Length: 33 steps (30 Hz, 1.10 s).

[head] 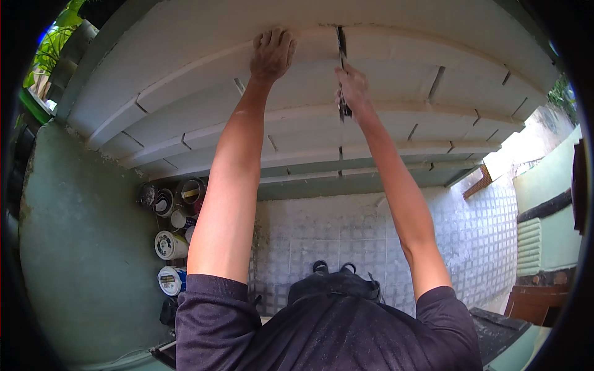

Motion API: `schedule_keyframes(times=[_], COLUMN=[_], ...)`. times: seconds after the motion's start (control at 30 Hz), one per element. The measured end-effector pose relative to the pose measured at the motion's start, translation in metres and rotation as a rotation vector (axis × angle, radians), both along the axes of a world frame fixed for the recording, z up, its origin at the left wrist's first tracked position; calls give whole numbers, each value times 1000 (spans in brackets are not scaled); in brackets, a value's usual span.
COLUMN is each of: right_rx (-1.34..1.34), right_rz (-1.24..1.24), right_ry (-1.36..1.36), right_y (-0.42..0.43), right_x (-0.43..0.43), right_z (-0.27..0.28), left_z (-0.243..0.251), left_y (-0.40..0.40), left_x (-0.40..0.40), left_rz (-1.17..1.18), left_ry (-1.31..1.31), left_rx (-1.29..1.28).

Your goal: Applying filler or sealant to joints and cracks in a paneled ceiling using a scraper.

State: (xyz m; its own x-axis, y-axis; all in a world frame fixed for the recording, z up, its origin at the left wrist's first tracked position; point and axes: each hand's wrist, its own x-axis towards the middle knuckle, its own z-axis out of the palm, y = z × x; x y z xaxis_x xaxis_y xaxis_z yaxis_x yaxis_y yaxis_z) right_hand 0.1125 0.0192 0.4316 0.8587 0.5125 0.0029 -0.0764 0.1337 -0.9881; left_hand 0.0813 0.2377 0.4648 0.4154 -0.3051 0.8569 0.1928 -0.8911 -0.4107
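Ahead of me stands a pale wall (306, 83) of long block courses, stepped in rows and cut by short dark upright grooves. My left hand (273, 54) lies on the ledge of an upper course, fingers stretched upward, holding nothing. Its skin looks dusty. To its right, my right hand (353, 88) grips a narrow dark hand tool (345, 109), blurred and partly hidden by the fingers. The tool lines up with a dark upright groove (341, 39) in the upper course. Whether its tip sits inside the groove is unclear.
Several buckets, including a white-lidded one (170, 245) and a blue-and-white one (171, 280), line the green side wall (88, 250) at left. Below is a tiled floor (320, 227) with pale dust. A brown wooden piece (533, 303) and a dark flat surface (499, 331) stand at lower right.
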Motion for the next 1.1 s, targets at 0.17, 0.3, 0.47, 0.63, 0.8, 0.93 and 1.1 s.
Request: schedule_keyframes(times=[0.17,0.3,0.47,0.63,0.8,0.93,1.1], right_rx=[-101,13,-81,5,-56,-32,-43], right_rz=[-129,-73,-123,-53,-163,-126,-153], right_ry=[-110,-66,-13,-20,-117,-96,-179], right_y=[4,7,16,20,6,9,9], right_x=[-6,-4,1,-3,-6,-6,-6], right_z=[11,10,-13,-39,-31,-6,-1], left_z=[-4,-7,-12,-15,-16,-15,-16], left_y=[4,1,-3,-2,0,-1,-3], left_x=[3,4,5,3,6,8,8], left_rz=[-18,-36,-64,0,-5,-3,33], left_ry=[10,-40,-80,-87,-123,-145,-140], left_rx=[-23,-73,-140,-107,-104,-97,-91])
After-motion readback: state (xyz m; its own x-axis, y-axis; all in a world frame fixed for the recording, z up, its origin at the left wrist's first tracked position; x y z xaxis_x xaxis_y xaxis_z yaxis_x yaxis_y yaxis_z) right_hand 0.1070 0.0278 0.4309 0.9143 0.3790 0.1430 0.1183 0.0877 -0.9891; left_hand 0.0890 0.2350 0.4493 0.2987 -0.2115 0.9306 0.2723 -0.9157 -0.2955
